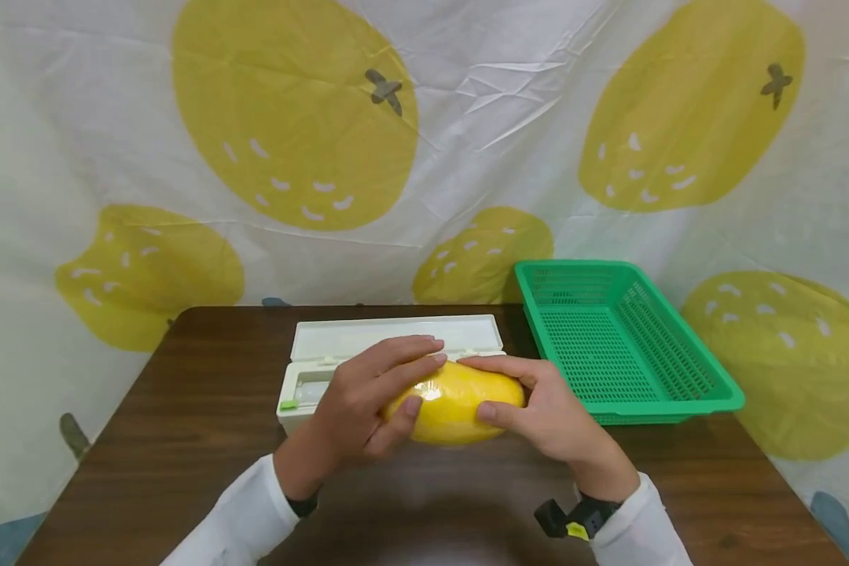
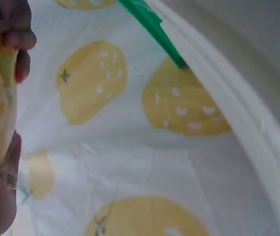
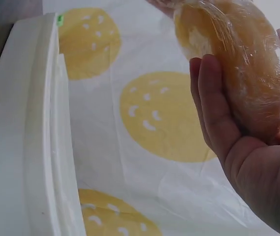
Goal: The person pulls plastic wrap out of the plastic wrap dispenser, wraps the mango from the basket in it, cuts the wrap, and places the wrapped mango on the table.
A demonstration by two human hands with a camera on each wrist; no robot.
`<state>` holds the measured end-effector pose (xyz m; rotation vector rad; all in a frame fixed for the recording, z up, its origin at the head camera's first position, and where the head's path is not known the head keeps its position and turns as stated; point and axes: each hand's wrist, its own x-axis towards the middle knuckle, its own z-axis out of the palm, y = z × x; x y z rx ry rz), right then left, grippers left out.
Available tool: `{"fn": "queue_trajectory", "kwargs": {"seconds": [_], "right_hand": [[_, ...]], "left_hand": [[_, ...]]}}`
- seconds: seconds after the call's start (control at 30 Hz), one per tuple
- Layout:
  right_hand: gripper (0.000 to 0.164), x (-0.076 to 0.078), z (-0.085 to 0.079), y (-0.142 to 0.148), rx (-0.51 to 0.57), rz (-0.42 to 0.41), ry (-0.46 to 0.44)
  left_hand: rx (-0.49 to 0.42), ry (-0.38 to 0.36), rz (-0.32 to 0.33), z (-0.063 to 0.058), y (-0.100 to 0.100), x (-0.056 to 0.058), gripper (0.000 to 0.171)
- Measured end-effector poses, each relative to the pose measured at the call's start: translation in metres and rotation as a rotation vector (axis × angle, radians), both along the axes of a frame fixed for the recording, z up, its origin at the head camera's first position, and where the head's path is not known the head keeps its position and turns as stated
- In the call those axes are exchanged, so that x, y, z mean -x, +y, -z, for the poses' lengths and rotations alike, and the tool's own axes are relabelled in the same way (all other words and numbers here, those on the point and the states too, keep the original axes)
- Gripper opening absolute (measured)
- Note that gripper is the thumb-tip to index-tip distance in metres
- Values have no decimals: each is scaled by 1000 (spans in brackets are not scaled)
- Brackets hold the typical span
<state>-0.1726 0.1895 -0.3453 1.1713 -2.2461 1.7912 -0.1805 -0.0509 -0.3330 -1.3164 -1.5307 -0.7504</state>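
A plump yellow mango (image 1: 460, 405), covered in clear cling film, is held up between both hands over the near side of a white cling film dispenser (image 1: 396, 334). My left hand (image 1: 361, 401) grips its left end, fingers over the top and thumb at the front. At the other end my right hand (image 1: 548, 409) holds it with the thumb in front and fingers on top. Shiny wrinkled film shows on the mango (image 3: 250, 64) in the right wrist view. The dispenser's lid stands open, and a green slider (image 1: 288, 405) sits at its left front corner. The hands hide its right part.
A green mesh basket (image 1: 630, 346) stands at the back right of the dark wooden table (image 1: 205, 409), close to the dispenser. Behind the table hangs a white cloth (image 1: 488, 157) with yellow fruit prints. A black band with a small device (image 1: 573, 519) circles the right wrist.
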Motion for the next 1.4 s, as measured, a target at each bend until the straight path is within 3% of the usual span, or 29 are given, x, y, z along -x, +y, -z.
{"fn": "queue_trajectory", "kwargs": {"seconds": [0.07,0.13,0.23,0.4,0.47,0.53,0.63,0.73,0.87,1.13,1.4], "right_hand": [[45,-1,0,0,6,3,0],[43,-2,1,-2,6,18,-8],[38,-2,3,-7,3,67,-20],[28,-2,12,-26,13,269,59],[25,-3,16,-36,96,343,104],[21,-3,21,-46,229,396,141],[14,-4,28,-57,433,458,178],[14,-4,35,-65,533,508,216],[19,-4,39,-68,557,548,261],[25,-3,40,-67,544,565,293],[26,-2,41,-67,574,541,254]], "left_hand": [[-128,-93,81,6,3,1,40],[-270,-238,158,14,8,-1,35],[-495,-546,278,28,16,-6,32],[-823,-1087,509,37,28,-13,36],[-912,-1233,573,35,30,-13,34],[-966,-1315,612,34,32,-12,31],[-968,-1344,581,33,33,-12,29],[-963,-1329,504,34,34,-12,27],[-951,-1311,430,34,34,-13,26],[-950,-1286,416,32,36,-15,26],[-974,-1265,400,33,37,-16,26]]}}
